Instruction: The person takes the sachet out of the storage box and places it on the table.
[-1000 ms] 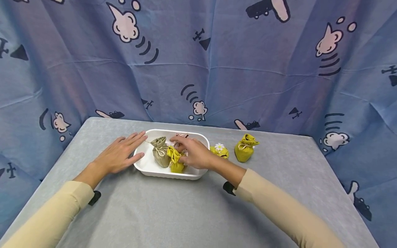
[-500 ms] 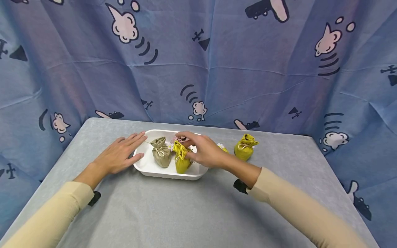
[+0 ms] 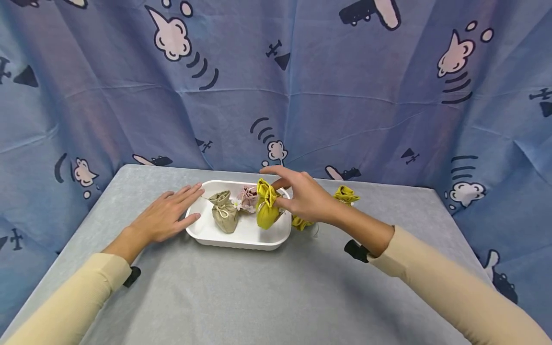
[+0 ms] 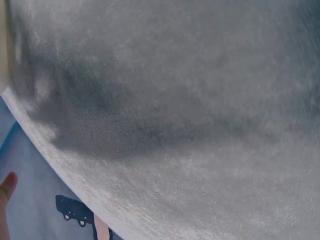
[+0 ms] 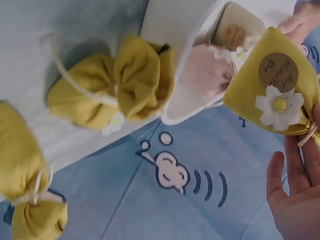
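Note:
My right hand (image 3: 308,196) pinches a yellow drawstring pouch (image 3: 267,218) near its tied neck, holding it up over the right part of a white tray (image 3: 233,243). A white flower and a round brown label (image 5: 278,71) show on this pouch in the right wrist view. Inside the tray are a khaki drawstring pouch (image 3: 224,219) and, behind it, a pink one (image 3: 247,197). My left hand (image 3: 166,215) lies flat with straight fingers at the tray's left rim. In the left wrist view, one fingertip (image 4: 9,185) shows at the lower left.
Two more yellow pouches stand right of the tray: the nearer one (image 5: 82,95) close by its edge, the other (image 5: 17,150) farther right. My right forearm partly covers both in the head view. A grey cloth (image 3: 241,297) covers the table, and a blue patterned curtain (image 3: 319,120) hangs behind.
My right hand has lifted the yellow pouch from the tray floor and moved it up and to the right, uncovering the pink pouch. The left hand has stayed put.

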